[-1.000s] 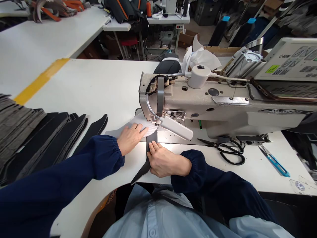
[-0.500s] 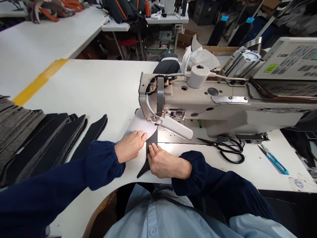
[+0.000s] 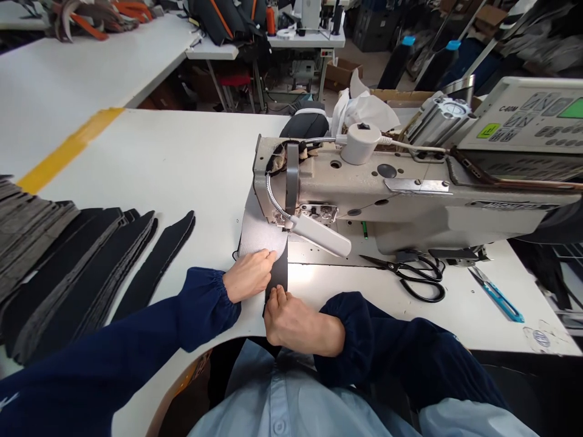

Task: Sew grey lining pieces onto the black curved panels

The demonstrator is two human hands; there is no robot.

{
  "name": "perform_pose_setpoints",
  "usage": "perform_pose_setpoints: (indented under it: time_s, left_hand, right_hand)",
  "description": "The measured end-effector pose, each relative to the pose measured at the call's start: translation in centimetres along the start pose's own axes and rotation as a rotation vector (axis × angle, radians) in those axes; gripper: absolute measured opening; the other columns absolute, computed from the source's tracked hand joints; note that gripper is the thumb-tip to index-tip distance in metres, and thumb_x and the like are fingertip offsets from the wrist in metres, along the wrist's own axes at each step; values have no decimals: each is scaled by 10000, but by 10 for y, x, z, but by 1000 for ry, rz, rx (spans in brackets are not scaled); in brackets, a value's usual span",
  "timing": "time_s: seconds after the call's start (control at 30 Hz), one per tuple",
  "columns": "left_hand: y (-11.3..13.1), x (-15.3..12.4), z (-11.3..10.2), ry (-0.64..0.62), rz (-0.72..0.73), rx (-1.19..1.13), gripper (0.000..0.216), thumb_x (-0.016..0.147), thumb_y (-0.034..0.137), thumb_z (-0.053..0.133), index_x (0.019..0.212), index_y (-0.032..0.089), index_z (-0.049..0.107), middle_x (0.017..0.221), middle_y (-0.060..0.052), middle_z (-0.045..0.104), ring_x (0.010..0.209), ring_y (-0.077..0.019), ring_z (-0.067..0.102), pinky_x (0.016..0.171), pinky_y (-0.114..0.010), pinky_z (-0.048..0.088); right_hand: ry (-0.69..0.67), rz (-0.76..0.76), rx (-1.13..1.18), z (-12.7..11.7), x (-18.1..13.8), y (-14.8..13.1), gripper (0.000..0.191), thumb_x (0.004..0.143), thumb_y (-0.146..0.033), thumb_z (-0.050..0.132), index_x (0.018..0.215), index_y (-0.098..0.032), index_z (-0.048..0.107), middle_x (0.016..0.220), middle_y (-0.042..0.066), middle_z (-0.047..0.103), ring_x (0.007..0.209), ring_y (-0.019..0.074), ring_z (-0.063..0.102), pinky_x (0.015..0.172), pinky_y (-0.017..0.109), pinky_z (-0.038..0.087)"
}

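Observation:
My left hand (image 3: pixel 248 276) lies with its fingers flat on a white mesh piece (image 3: pixel 259 233) that runs under the needle of the beige sewing machine (image 3: pixel 387 194). My right hand (image 3: pixel 296 321) presses a black cut piece (image 3: pixel 279 272) down on the table right beside it, fingers close together and pointing at the needle. The black piece lies along the right edge of the white one. The machine's small lamp (image 3: pixel 321 235) lights the spot.
Stacks of black cut pieces (image 3: pixel 82 267) fan out at the left of the white table (image 3: pixel 159 158). Black scissors (image 3: pixel 407 276) and blue thread snips (image 3: pixel 496 294) lie right of my hands. A control panel (image 3: pixel 528 115) stands at the far right.
The white and black pieces have fed away from me under the needle and turned. Both hands have drawn back toward my body, and the black tail at the table edge is now hidden.

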State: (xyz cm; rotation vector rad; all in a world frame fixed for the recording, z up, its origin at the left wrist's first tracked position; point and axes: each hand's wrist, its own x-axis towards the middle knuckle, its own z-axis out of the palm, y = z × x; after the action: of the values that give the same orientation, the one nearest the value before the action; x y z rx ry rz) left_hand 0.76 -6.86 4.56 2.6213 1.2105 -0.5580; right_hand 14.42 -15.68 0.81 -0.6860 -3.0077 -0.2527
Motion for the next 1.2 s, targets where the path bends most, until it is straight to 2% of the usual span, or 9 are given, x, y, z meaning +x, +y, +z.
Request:
perform_pose_setpoints:
  time_s: [0.13, 0.23, 0.33, 0.47, 0.57, 0.7, 0.93, 1.07, 1.2]
  left_hand:
    - [1, 0, 10, 106, -59, -81, 349, 803, 40, 385, 1081, 152, 564, 949, -75, 642, 901, -224, 622, 776, -336, 486]
    - [1, -3, 23, 279, -19, -148, 407, 782, 33, 397, 1136, 168, 545, 954, -69, 648, 936, -225, 609, 838, -350, 480]
    - [-1, -6, 37, 442, 28, -252, 426, 755, 10, 383, 1123, 169, 527, 929, -59, 638, 894, -203, 601, 810, -323, 493]
    - [-6, -4, 51, 591, 128, -338, 397, 730, -36, 331, 1013, 164, 526, 889, -52, 616, 862, -181, 586, 771, -286, 510]
    - [-9, 1, 57, 676, 189, -348, 372, 765, -44, 310, 987, 151, 537, 919, -61, 624, 878, -175, 582, 805, -289, 518]
    - [-12, 7, 60, 693, 223, -360, 361, 811, -33, 308, 923, 157, 594, 1020, -68, 622, 903, -149, 588, 836, -275, 513]
    - [-24, 22, 57, 703, 173, -193, 311, 812, 27, 453, 850, 199, 709, 883, -47, 628, 828, -178, 529, 758, -313, 465]
    - [-34, 36, 56, 713, 224, -199, 302, 837, 44, 460, 880, 181, 725, 868, -56, 617, 826, -174, 516, 761, -283, 484]
    - [-46, 50, 55, 726, 253, -184, 285, 840, 53, 472, 898, 175, 723, 863, -54, 631, 828, -167, 538, 786, -278, 501]
  right_hand:
    - [65, -19, 55, 12, -1, -8, 307, 799, 18, 511, 1058, 128, 635, 1055, 387, 640, 957, 376, 696, 681, 459, 593]
    - [109, 10, 50, 18, 0, -11, 304, 807, 1, 511, 1051, 136, 632, 1055, 396, 634, 973, 387, 689, 730, 490, 584]
    - [163, 29, 22, 20, 1, -12, 296, 826, -21, 499, 1043, 125, 638, 1055, 385, 640, 972, 383, 691, 770, 503, 574]
    - [194, 81, -17, 24, 2, -12, 299, 871, -62, 491, 1070, 111, 631, 1081, 366, 643, 996, 379, 683, 821, 523, 555]
    - [194, 116, -37, 31, 4, -11, 322, 907, -89, 482, 1125, 114, 603, 1120, 358, 634, 1030, 360, 672, 859, 526, 542]
    - [217, 140, -52, 40, 7, -7, 362, 955, -129, 439, 1171, 131, 568, 1119, 352, 639, 1041, 352, 668, 849, 515, 550]
    - [206, 196, -68, 51, 14, 8, 398, 993, -170, 382, 1211, 120, 544, 1154, 338, 632, 1092, 346, 647, 908, 528, 535]
    - [205, 230, -23, 57, 18, 21, 415, 993, -181, 391, 1218, 140, 527, 1166, 365, 612, 1112, 368, 636, 939, 543, 521]
    - [204, 273, -9, 64, 24, 33, 429, 1006, -221, 359, 1233, 96, 539, 1204, 339, 607, 1153, 363, 612, 967, 549, 504]
